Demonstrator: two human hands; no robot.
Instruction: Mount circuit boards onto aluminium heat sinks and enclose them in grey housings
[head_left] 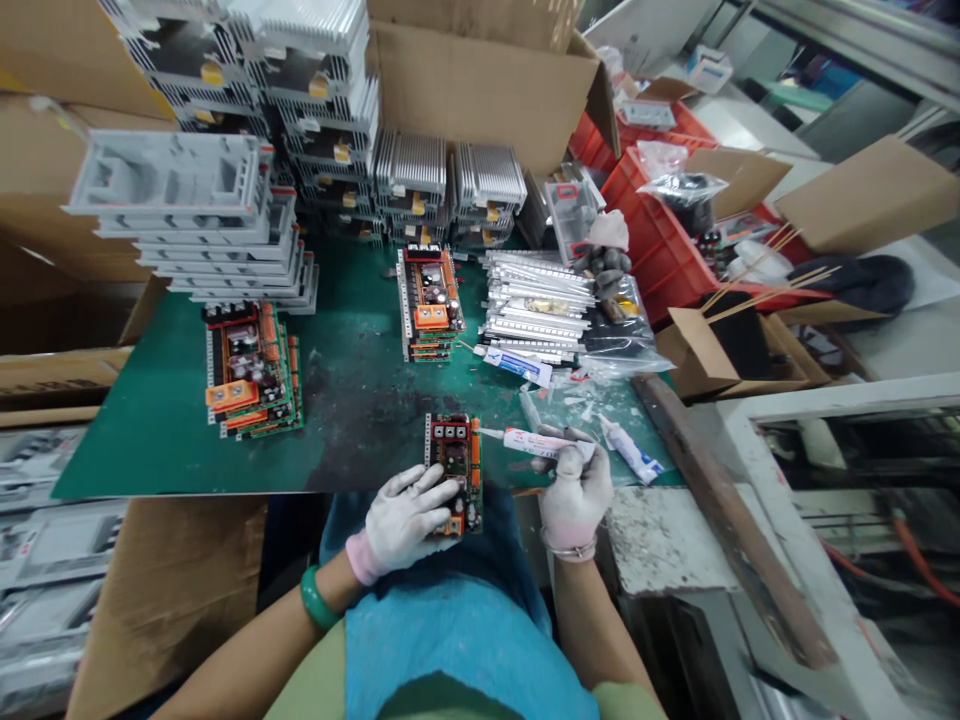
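Fingers [437,496] over partly hidden circuit board [454,456]

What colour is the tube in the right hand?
The tube is mostly white; head view.

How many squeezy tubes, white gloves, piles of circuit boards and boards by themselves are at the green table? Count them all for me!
Tubes: 3 (held tube, middle tube, far-right tube)
Gloves: 2 (on left hand and right hand)
Board piles: 2 (left pile, middle pile)
Single board: 1
Total: 8
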